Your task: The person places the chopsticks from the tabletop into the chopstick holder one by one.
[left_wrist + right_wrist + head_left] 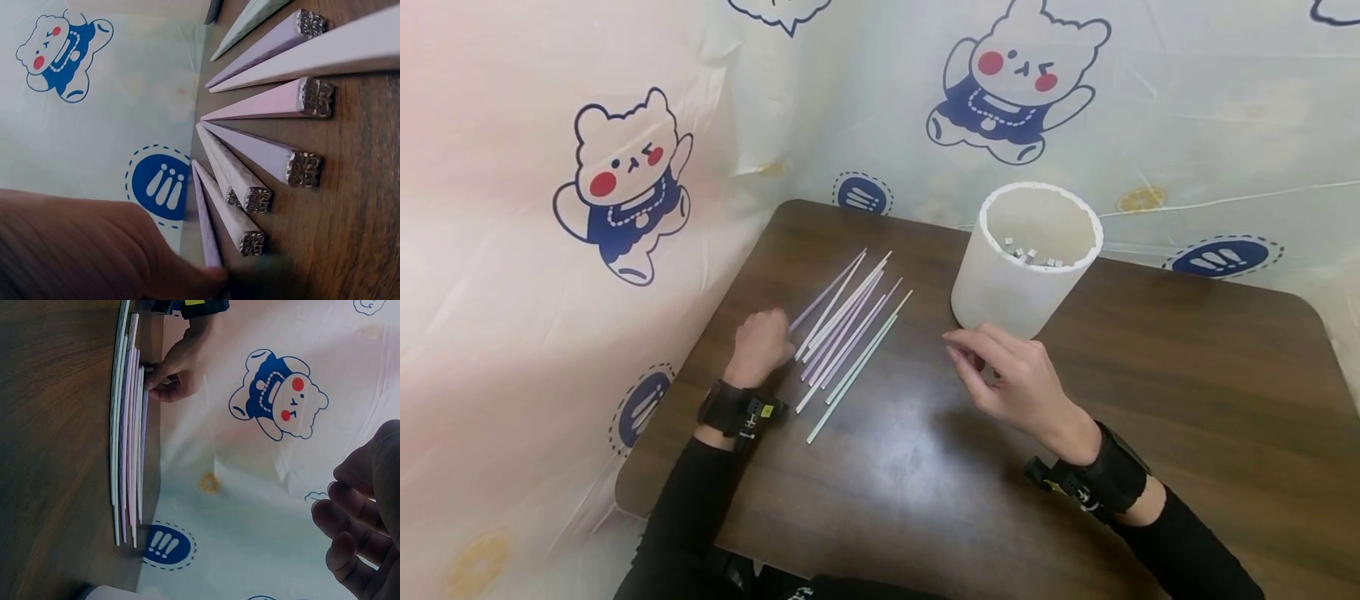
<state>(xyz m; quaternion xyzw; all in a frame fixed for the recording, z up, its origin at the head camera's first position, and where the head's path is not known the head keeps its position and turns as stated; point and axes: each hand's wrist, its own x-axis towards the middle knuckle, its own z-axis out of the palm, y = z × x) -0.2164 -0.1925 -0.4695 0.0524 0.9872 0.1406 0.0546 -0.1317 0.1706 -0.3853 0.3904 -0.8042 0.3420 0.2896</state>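
Note:
A row of thin, square-sided pastel sticks, white, purple, pink and mint (pixel 859 360), lies side by side on the table. The left wrist view shows dark silvery patterned ends (pixel 305 169). My left hand (pixel 762 348) pinches the near end of the leftmost purple stick (pixel 207 234); its fingertips are partly hidden in the head view. Above the table, in front of a white round bin (pixel 992 292), hovers my right hand (pixel 1018 375). Its fingers are loosely bent, with nothing visible between them and the thumb (pixel 356 469).
Several small white cubes (pixel 1032 253) lie at the bottom of the bin, which stands near the back edge of the brown table (pixel 1195 375). A curtain printed with cartoon bears (pixel 760 100) hangs behind and left of the table.

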